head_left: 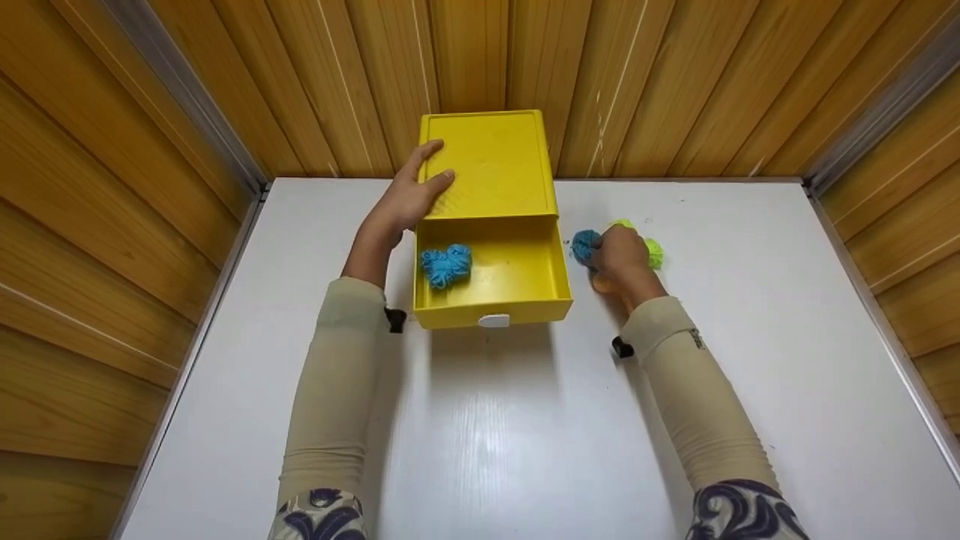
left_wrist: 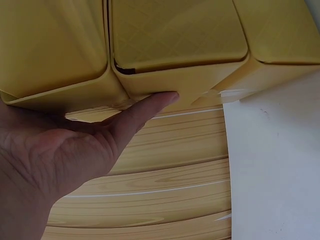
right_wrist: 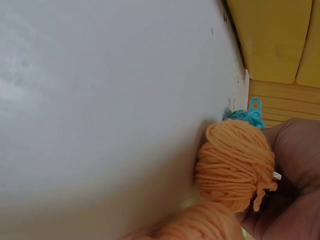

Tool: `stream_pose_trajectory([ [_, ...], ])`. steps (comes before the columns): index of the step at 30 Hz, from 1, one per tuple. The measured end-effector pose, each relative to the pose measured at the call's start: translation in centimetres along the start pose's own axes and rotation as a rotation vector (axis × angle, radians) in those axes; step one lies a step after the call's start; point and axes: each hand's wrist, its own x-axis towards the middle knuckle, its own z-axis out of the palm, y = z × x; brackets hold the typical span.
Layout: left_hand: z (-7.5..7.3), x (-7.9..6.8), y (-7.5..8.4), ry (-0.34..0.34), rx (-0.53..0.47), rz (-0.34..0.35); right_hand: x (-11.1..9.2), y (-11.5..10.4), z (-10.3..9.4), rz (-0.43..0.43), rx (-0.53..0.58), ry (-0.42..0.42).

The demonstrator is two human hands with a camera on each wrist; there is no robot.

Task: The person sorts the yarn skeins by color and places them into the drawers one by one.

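A yellow box (head_left: 491, 161) stands with its drawer (head_left: 517, 274) pulled out toward me; light-blue yarn (head_left: 446, 265) lies in the drawer's left part. My left hand (head_left: 409, 196) rests on the box's left edge, thumb and one finger straight over the top, other fingers hidden. To the right of the drawer, my right hand (head_left: 624, 255) pinches a darker blue yarn ball (head_left: 583, 246) with bent fingers, fingertips partly hidden. Orange yarn (head_left: 604, 285) lies under that hand, and in the right wrist view an orange yarn ball (right_wrist: 235, 165) stands close before the fingers. Lime-green yarn (head_left: 655, 253) shows behind the hand.
All this is on a white table (head_left: 480, 427). A wood-panelled wall (head_left: 660, 90) rises right behind the box, with panels also at left and right. A white handle (head_left: 494, 321) sticks out from the drawer front.
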Motion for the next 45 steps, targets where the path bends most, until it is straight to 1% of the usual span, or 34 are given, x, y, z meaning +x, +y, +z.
stream_pose_trajectory([
  [3, 0.0, 0.0, 0.1, 0.0, 0.003, -0.005, 0.1, 0.4, -0.1, -0.037, 0.007, -0.006],
  [5, 0.0, 0.1, 0.1, 0.001, 0.001, -0.012, 0.2, 0.6, -0.3, -0.077, -0.008, -0.009],
  [7, 0.0, 0.1, 0.2, 0.006, 0.001, -0.019, 0.4, 0.9, -0.5, -0.127, -0.025, -0.008],
  [8, -0.1, 0.1, 0.2, 0.009, -0.003, -0.021, 0.5, 1.0, -0.6, -0.156, -0.052, 0.001],
  [11, -0.1, 0.0, 0.2, 0.012, -0.014, -0.019, 0.7, 1.2, -0.8, -0.201, -0.084, 0.016],
  [14, -0.1, -0.1, 0.2, 0.013, -0.02, -0.014, 0.5, 1.3, -1.0, -0.219, -0.079, 0.026],
  [17, -0.1, -0.1, 0.1, 0.013, -0.018, -0.015, 0.3, 1.3, -1.2, -0.194, -0.011, 0.003],
  [19, 0.0, 0.0, 0.1, 0.014, -0.016, -0.019, 0.2, 1.4, -1.4, -0.187, 0.014, -0.01],
  [22, 0.0, -0.1, 0.0, 0.017, -0.015, -0.028, 0.1, 1.5, -1.6, -0.182, 0.055, -0.004],
  [29, 0.0, 0.1, 0.1, 0.017, -0.026, -0.031, 0.3, 2.2, -1.5, -0.258, 0.202, 0.053],
  [32, -0.1, 0.1, 0.1, 0.016, -0.022, -0.026, 0.1, 2.5, -1.5, -0.285, 0.23, 0.074],
  [35, -0.1, 0.0, 0.0, 0.016, -0.016, -0.019, -0.2, 2.6, -1.8, -0.332, 0.234, 0.129],
  [40, -0.1, 0.1, 0.0, 0.008, -0.019, -0.015, -1.0, 2.2, -2.6, -0.429, 0.279, 0.263],
  [42, -0.1, 0.1, 0.0, 0.006, -0.023, -0.017, -1.4, 1.8, -2.9, -0.456, 0.315, 0.295],
  [45, -0.2, 0.1, 0.0, 0.013, -0.024, -0.018, -2.0, 1.0, -3.1, -0.485, 0.369, 0.304],
])
